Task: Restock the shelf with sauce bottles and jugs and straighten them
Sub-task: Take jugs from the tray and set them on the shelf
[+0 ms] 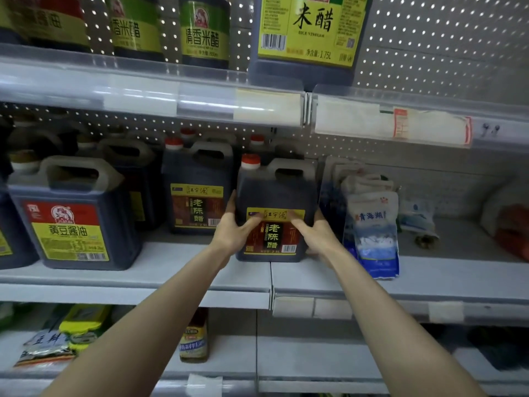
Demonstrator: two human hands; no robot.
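A dark vinegar jug (274, 196) with a red cap and a yellow-and-brown label stands upright near the front of the middle shelf (177, 270). My left hand (233, 230) grips its left side, thumb round the corner and fingers across the label. My right hand (315, 236) grips its right side the same way. A matching jug (197, 190) stands further back to the left, with more red-capped jugs behind it. A soy sauce jug (77, 216) with a red-and-yellow label stands at the left front.
White and blue salt bags (372, 224) stand close against the held jug's right side. A red packet (509, 230) lies at the far right. The upper shelf holds a rice vinegar jug (309, 32) and green-labelled bottles (204, 32). The lower shelf holds a small bottle (194, 339) and packets (57, 336).
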